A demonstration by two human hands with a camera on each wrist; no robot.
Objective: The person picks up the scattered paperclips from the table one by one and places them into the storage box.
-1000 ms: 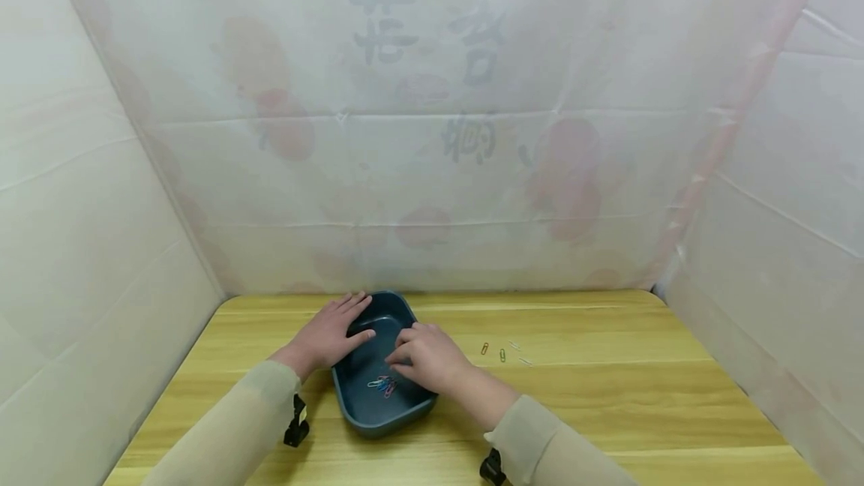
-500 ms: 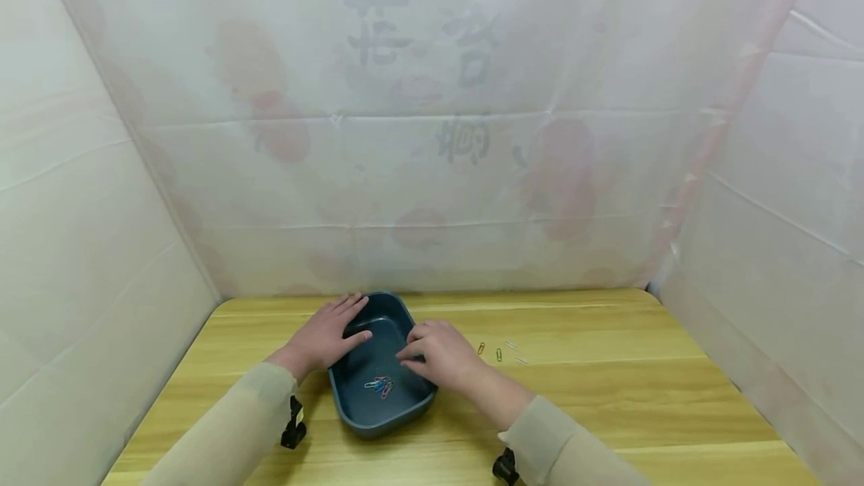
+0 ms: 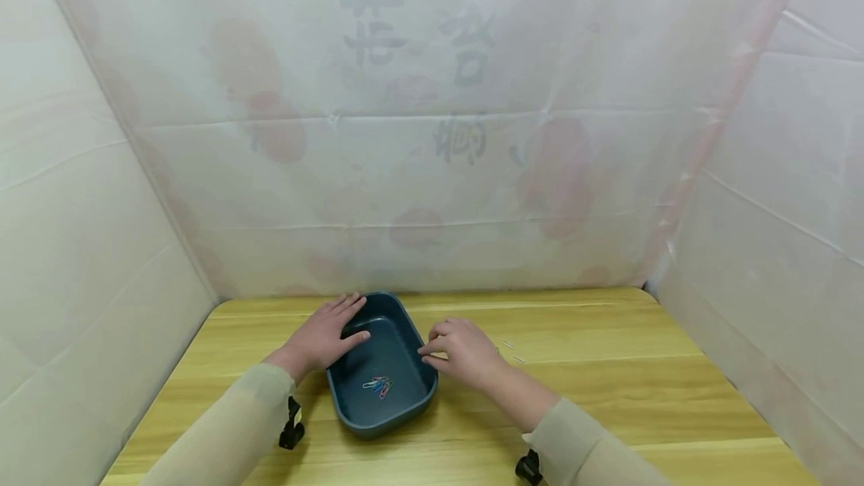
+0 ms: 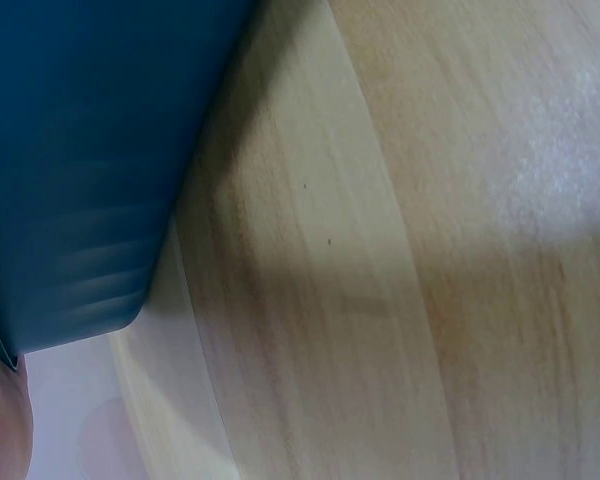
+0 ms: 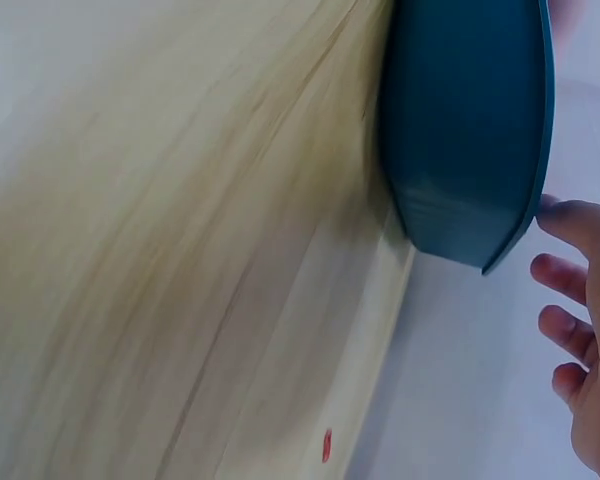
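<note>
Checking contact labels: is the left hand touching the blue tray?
Touching. In the head view the left hand rests on the blue tray's far-left rim, with its thumb lying over the edge into the tray.

Wooden table, pale yellow grain, rounded far corners, hemmed by white sheeting on three sides; dark blue tray resting directly on top, left of centre, near the front edge; two small loose clips lying on the bare wood right of the tray, well apart from it, too small to tell colour.
</note>
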